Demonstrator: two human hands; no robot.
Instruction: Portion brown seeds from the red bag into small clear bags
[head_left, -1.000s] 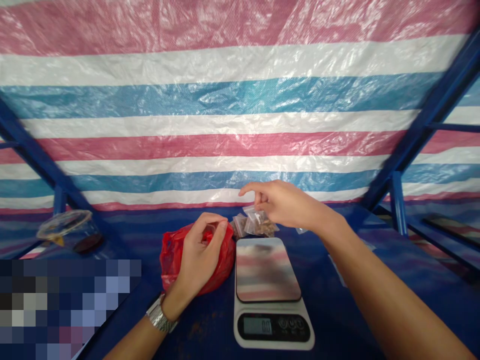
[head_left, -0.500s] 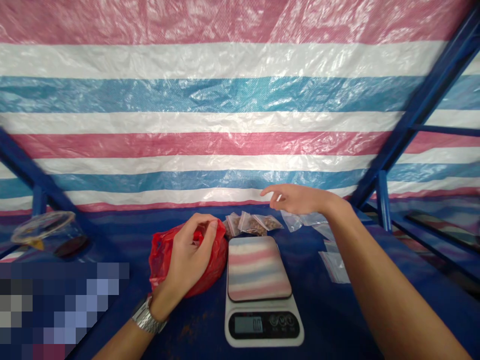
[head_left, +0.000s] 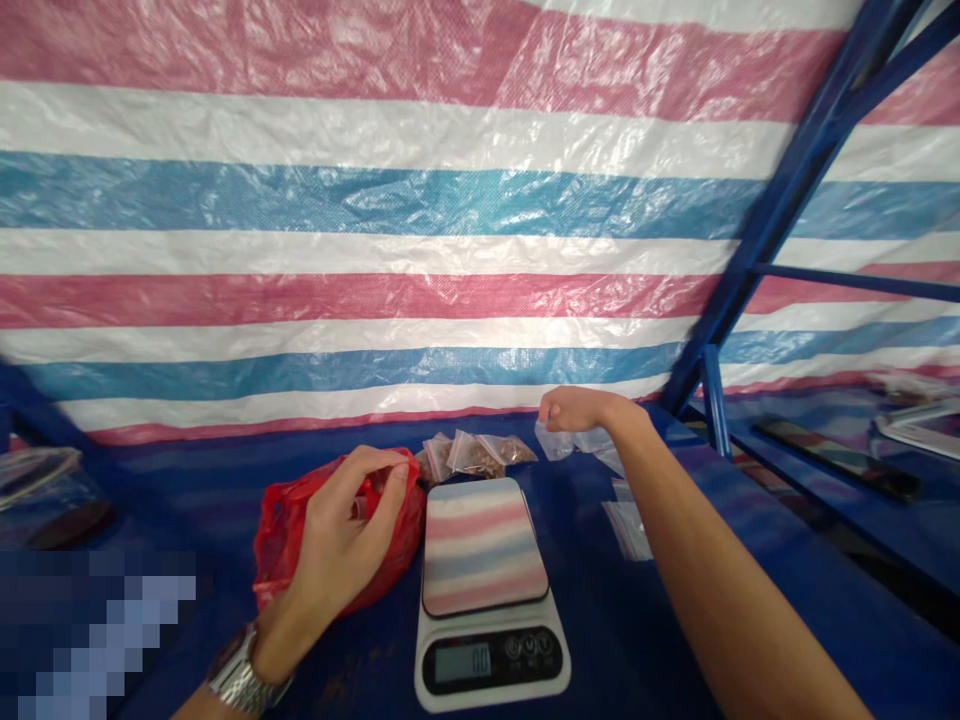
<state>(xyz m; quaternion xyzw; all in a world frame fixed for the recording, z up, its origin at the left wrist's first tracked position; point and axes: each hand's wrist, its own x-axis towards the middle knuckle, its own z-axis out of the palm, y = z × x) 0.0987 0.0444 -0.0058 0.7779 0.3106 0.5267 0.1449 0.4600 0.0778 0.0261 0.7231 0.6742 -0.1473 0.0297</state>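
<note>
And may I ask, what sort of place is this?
It is probably a makeshift work stall: a striped plastic sheet forms the backdrop, a digital scale stands in front reading 0.0, and small clear bags with brown contents lie just beyond it.

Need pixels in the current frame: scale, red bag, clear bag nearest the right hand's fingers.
Scale [head_left: 485,548]: head view, middle of its shiny top plate.
Red bag [head_left: 283,515]: head view, crumpled side left of the hand covering its middle.
Clear bag [head_left: 555,446]: head view, visible lower part.
</note>
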